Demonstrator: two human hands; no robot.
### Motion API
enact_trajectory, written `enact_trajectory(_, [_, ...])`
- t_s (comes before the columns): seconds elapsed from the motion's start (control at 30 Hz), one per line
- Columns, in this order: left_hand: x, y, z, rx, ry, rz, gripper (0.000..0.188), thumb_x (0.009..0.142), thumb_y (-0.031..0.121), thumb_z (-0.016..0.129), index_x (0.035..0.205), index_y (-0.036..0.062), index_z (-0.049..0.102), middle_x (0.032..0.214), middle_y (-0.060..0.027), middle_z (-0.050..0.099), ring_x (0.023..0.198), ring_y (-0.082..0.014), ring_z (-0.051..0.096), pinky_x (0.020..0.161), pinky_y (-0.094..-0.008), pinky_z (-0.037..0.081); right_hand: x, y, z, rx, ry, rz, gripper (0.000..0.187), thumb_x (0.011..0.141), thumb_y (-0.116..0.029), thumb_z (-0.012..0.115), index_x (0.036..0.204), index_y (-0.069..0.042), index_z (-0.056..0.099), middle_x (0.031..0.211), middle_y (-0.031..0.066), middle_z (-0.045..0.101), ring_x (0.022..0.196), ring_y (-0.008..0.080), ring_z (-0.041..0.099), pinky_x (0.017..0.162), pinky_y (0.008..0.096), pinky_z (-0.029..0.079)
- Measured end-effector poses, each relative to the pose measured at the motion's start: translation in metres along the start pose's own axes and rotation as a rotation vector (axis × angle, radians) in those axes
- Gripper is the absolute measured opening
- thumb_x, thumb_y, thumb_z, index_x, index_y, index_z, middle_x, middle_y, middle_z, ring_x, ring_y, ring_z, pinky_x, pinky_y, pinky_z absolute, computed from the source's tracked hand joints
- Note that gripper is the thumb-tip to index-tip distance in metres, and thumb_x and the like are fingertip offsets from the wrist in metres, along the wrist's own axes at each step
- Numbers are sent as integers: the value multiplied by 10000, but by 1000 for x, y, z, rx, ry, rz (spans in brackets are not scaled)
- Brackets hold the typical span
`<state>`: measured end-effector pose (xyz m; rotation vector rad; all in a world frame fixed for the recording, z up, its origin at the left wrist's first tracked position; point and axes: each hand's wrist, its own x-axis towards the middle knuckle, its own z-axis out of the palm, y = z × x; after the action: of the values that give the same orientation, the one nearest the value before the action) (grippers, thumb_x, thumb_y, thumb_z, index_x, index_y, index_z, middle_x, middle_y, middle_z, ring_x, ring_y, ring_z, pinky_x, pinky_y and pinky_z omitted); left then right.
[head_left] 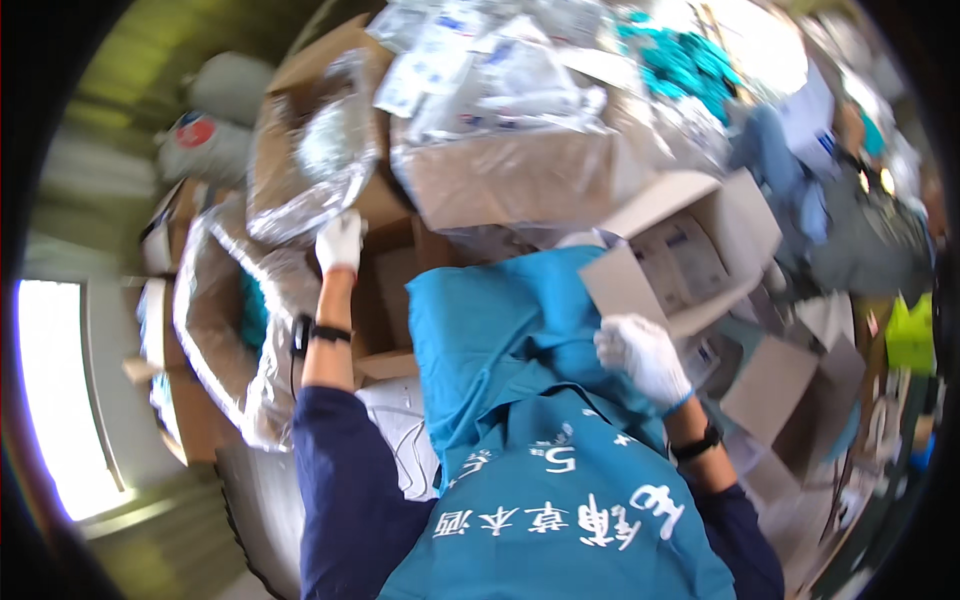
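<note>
My left hand (pixel 340 243), in a white knit glove, is closed at the lower edge of a clear plastic bag (pixel 322 205). The bag lines a tall cardboard box (pixel 283 130) and has something pale in it. My right hand (pixel 640 355), gloved the same way, has its fingers curled just below an open white carton (pixel 625 285). Whether it grips the carton's flap or something else is hidden. Inside the carton shows a pale printed packet (pixel 683 260). A teal apron (pixel 560 500) with white print covers my lap between both arms.
Beyond my hands, a large cardboard box (pixel 510 180) is heaped with clear plastic packets (pixel 510 85). Teal items (pixel 680 65) lie farther back. A plastic-lined bag (pixel 215 330) stands at left, and an open carton (pixel 775 390) at right. A person in grey (pixel 865 240) is at far right.
</note>
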<state>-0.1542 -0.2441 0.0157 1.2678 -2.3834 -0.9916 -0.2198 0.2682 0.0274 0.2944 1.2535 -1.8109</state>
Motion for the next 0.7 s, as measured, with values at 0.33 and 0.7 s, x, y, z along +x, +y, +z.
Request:
enact_trajectory(0.33, [-249, 127, 185, -214, -462, 1063, 409, 849, 71, 690, 1254, 71, 634, 1210, -145, 674, 976, -299, 700, 876, -370, 560, 154, -82, -157, -1752, 642, -118, 376, 905, -285, 617, 1199, -52, 632, 1073, 205, 698, 946, 381, 696, 868, 427, 549])
enact_trajectory(0.7, [-251, 205, 261, 542, -835, 1133, 573, 679, 210, 803, 1194, 110, 570, 1114, -96, 564, 871, -274, 659, 743, -415, 517, 220, -67, -176, -2030, 681, 123, 860, 854, -320, 712, 1568, -181, 255, 1574, 163, 299, 1287, 482, 486, 901, 542, 541])
